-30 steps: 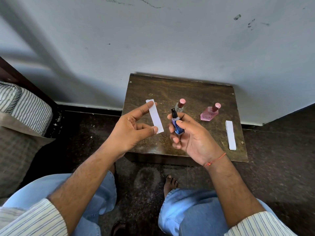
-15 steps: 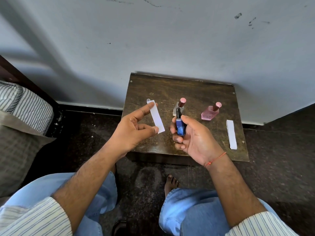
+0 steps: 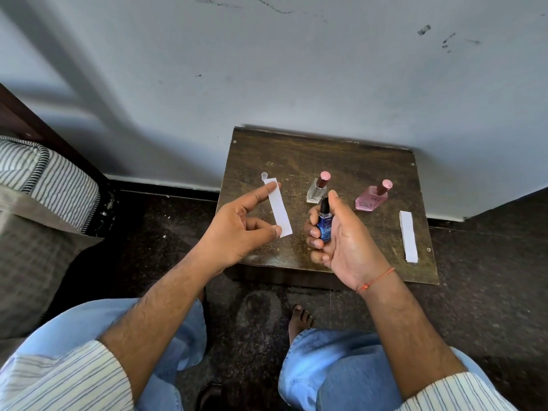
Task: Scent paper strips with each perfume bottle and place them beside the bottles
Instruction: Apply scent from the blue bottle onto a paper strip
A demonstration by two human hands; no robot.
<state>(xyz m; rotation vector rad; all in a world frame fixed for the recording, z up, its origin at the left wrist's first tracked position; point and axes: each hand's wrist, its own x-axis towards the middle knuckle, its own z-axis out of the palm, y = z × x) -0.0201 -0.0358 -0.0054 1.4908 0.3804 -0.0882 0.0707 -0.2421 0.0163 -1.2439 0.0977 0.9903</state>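
Note:
My left hand holds a white paper strip by its two ends, between forefinger and thumb, above the left part of the small brown table. My right hand grips a small blue perfume bottle upright, its black nozzle uncapped and my forefinger over the top. The nozzle sits a short way right of the strip. On the table stand a clear bottle and a pink bottle, both with rose caps. A second paper strip lies flat to the right of the pink bottle.
A small clear cap stands on the table behind the held strip. The table is pushed against a pale wall. A striped mattress lies at the left. My knees and a bare foot are below, on dark floor.
The blue bottle has swung from tilted to upright in my right hand, with my forefinger now over its top. My left hand with the strip has barely shifted.

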